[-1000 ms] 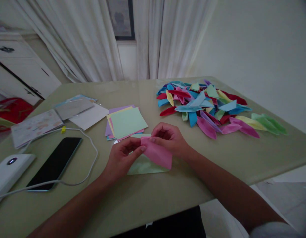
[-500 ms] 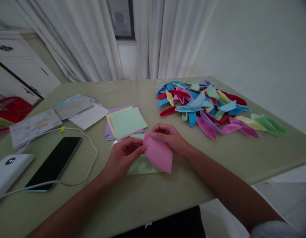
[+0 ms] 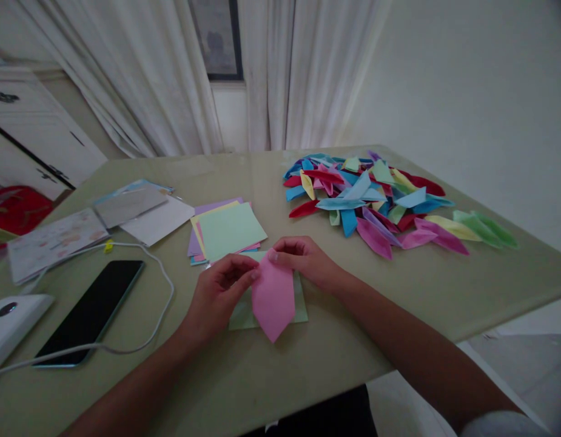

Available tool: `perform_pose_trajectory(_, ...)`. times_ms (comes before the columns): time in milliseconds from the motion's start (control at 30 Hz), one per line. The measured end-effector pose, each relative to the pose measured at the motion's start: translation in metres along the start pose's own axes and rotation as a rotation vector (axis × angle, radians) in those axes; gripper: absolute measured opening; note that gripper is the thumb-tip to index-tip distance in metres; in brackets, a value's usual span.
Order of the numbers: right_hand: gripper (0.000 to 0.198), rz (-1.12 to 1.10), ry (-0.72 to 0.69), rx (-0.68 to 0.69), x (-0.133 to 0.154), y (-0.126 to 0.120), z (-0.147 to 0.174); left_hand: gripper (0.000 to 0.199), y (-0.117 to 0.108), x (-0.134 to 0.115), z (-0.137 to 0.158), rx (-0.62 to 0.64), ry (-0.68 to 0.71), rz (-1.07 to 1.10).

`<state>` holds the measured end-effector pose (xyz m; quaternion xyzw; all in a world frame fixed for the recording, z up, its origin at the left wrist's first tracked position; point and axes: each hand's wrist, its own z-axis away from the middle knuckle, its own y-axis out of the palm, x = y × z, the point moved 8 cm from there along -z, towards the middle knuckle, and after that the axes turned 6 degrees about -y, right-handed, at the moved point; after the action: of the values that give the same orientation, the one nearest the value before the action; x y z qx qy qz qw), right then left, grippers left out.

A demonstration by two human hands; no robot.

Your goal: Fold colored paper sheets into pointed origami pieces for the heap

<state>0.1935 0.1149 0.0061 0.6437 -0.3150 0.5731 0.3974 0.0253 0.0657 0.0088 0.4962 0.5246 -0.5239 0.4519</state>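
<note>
Between my two hands is a folded pink paper, its lower end coming to a point toward me. My left hand pinches its upper left edge between thumb and fingers. At the upper right edge, my right hand grips it the same way, thumb on top. Beneath the pink paper lies a pale green sheet, partly covered by it and by my left hand. Just beyond my hands sits a stack of coloured square papers, light green uppermost.
A heap of folded coloured paper pieces covers the table's far right. On the left lie a phone, a white power bank, a looping white cable and several flat packets. Curtains hang behind the table.
The pink paper has turned so its point, which aimed to the lower right, now faces me. Both hands still hold it. The whole view has shifted slightly.
</note>
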Motion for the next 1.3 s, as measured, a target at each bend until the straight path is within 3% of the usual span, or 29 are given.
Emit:
perform_pose_trajectory(233, 0.031, 0.038, -0.080, -0.057, 0.004, -0.008, -0.003, 0.015, -0.001, 0.001, 0.002, -0.012, 0.014, -0.031)
perform_pose_trajectory(400, 0.027, 0.038, -0.070, -0.015, 0.004, -0.004, -0.002, 0.019, -0.001, 0.000, 0.001, -0.024, -0.014, 0.020)
perform_pose_trajectory(700, 0.024, 0.052, -0.140, -0.104, 0.012, -0.010, 0.000, 0.024, 0.013, 0.011, -0.001, 0.140, -0.185, 0.199)
perform_pose_trajectory(1000, 0.023, 0.075, -0.147, -0.027, 0.013, -0.003, 0.001, 0.016, 0.015, 0.001, 0.001, 0.156, -0.105, 0.202)
perform_pose_trajectory(1300, 0.030, 0.198, -0.155, -0.027, 0.014, -0.005, 0.000, 0.021, 0.018, 0.011, 0.002, 0.172, -0.221, 0.223)
